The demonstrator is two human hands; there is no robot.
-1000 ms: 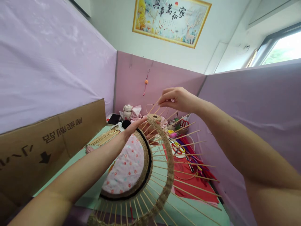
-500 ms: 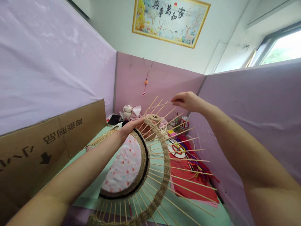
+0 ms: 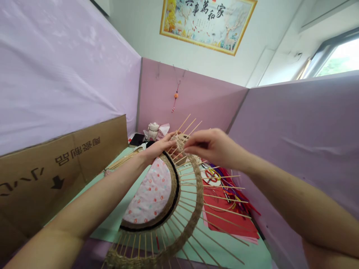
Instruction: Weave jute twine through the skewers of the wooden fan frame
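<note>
A half-round woven piece (image 3: 199, 194) with thin sticks fanning outward is tilted above the table. Its inner panel (image 3: 153, 190) is pale cloth with small red prints, edged by a black and brown band. My left hand (image 3: 165, 145) grips the upper end of the woven piece, its fingers partly behind the sticks. Close beside it, at the top of the outer woven band, my right hand (image 3: 203, 144) has its fingers pinched together; what they hold is too small to make out.
A cardboard panel (image 3: 84, 160) stands at the left. Red sheets (image 3: 230, 213) and colourful strips (image 3: 238, 190) lie at the right of the green table (image 3: 252, 250). A white jar (image 3: 153, 130), a black phone-like object (image 3: 137, 139) and a cord roll are at the back.
My right hand has come down and in from the upper right to the woven band, where it had held a strand stretched out. The woven piece has shifted slightly in view.
</note>
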